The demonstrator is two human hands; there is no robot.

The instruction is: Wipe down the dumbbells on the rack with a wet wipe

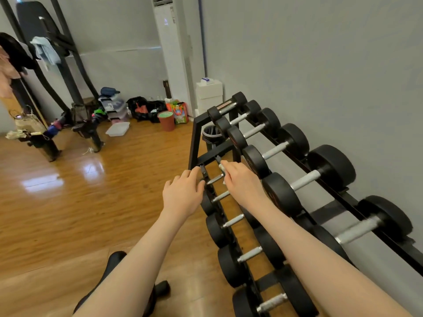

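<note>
A black two-tier rack (194, 143) along the grey wall carries black dumbbells with silver handles. On the lower tier, my left hand (183, 193) curls over the near end of a small dumbbell (215, 178), covering its head. My right hand (242, 181) lies over that dumbbell's far end and holds a white wet wipe (221, 167), of which only a small edge shows above the fingers. Larger dumbbells (304, 179) fill the upper tier to the right of my hands. More small dumbbells (233, 220) sit on the lower tier, nearer to me.
A black bin (210, 133) stands behind the rack's far end, a brown bin (166, 121) and bags beyond it by a white air conditioner (174, 53). Wooden floor lies open to the left. A black gym machine (68, 65) stands at the far left.
</note>
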